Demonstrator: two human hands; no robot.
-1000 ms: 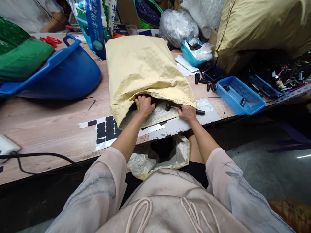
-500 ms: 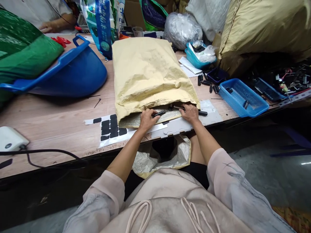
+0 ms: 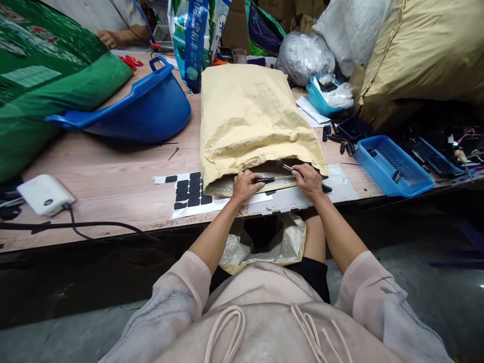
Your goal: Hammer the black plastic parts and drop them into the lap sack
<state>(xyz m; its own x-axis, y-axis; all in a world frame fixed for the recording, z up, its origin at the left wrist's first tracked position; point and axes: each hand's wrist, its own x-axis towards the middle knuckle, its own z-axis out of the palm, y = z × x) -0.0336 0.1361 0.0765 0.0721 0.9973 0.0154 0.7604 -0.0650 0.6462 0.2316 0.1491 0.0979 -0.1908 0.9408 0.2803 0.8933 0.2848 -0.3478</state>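
A yellow woven sack (image 3: 257, 111) lies on the table with its mouth towards me, gaping. At the mouth's left side, my left hand (image 3: 244, 186) is closed around a slim black pen-like piece (image 3: 267, 180), which points right. My right hand (image 3: 309, 180) grips a black-handled tool with a thin metal shaft (image 3: 288, 167) at the right of the mouth. The handle end sticks out beyond my palm, while the dark far end lies just inside the opening. I cannot make out the tool's exact kind. The sack's inside is mostly in shadow.
A sheet of black stickers (image 3: 192, 194) lies left of the sack's mouth. A blue basin (image 3: 151, 111) and a white box with a cable (image 3: 46, 194) stand further left. At the right is a blue basket (image 3: 397, 166), with small black parts (image 3: 333, 135) near it. Another person's hand (image 3: 109, 39) rests behind.
My view has swung left, so everything appears further right. My right hand has turned slightly with the tool, its shaft now tilting more. Both hands keep their hold.
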